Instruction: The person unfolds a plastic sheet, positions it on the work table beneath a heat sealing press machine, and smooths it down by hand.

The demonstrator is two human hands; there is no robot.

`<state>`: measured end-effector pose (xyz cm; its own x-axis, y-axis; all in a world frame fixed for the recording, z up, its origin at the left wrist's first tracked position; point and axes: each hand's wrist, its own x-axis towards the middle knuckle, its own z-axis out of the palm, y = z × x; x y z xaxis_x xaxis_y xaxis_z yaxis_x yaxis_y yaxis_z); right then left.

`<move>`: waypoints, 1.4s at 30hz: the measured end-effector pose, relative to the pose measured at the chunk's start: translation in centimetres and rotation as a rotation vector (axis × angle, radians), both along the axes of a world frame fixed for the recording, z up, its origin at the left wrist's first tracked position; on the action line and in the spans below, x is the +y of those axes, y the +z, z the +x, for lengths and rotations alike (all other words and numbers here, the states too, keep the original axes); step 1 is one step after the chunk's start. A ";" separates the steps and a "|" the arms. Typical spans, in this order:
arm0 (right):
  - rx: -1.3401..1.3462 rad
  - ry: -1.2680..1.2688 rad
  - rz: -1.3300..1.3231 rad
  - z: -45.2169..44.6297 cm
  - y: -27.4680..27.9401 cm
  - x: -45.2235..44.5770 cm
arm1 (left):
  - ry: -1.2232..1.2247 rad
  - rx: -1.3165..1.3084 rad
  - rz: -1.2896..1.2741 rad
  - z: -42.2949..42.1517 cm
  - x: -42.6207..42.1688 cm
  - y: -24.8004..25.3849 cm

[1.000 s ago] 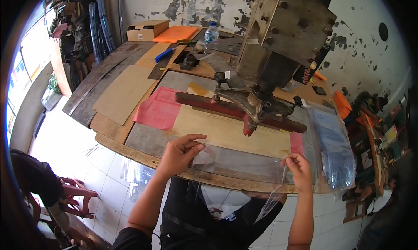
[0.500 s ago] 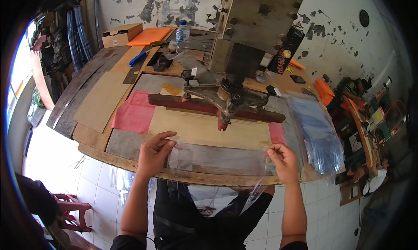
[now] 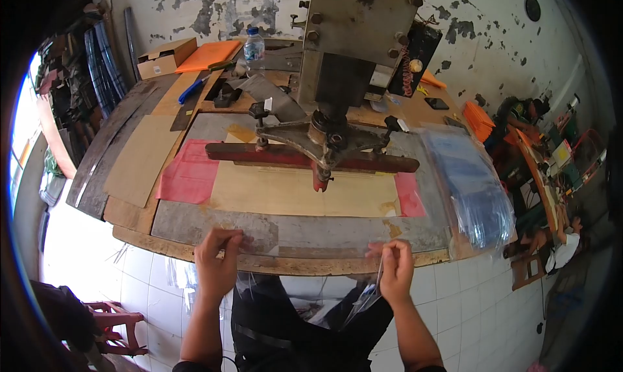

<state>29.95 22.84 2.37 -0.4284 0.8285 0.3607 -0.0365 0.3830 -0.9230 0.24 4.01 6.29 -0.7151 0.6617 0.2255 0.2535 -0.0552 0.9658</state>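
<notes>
A clear plastic sheet (image 3: 318, 242) spans between my two hands at the table's front edge and hangs down over the lap. My left hand (image 3: 217, 262) pinches its left side, the fingers slightly blurred. Thumb and fingers of my right hand (image 3: 396, 268) close on its right side, where the plastic falls in folds. Beyond the hands, a yellowish sheet (image 3: 298, 195) with pink pieces (image 3: 189, 171) at both ends lies on the grey plate (image 3: 195, 226). Over it hangs the press's dark red bar (image 3: 285, 156), apart from my hands.
Clear plastic sheets (image 3: 464, 184) are piled at the right. A brown board (image 3: 139, 158), blue-handled cutter (image 3: 190, 92), cardboard box (image 3: 166, 59) and water bottle (image 3: 254, 49) lie left and behind. A phone (image 3: 437, 103) is at back right; a person (image 3: 524, 116) sits farther right.
The view has shifted, moving the press leftward in the picture. Both hands have come lower and nearer the table's front edge, still with the clear plastic between them.
</notes>
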 end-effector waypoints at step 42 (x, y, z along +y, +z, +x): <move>-0.054 -0.038 0.007 0.7 7.9 3.5 | -0.099 -0.079 -0.055 0.4 -0.2 5.7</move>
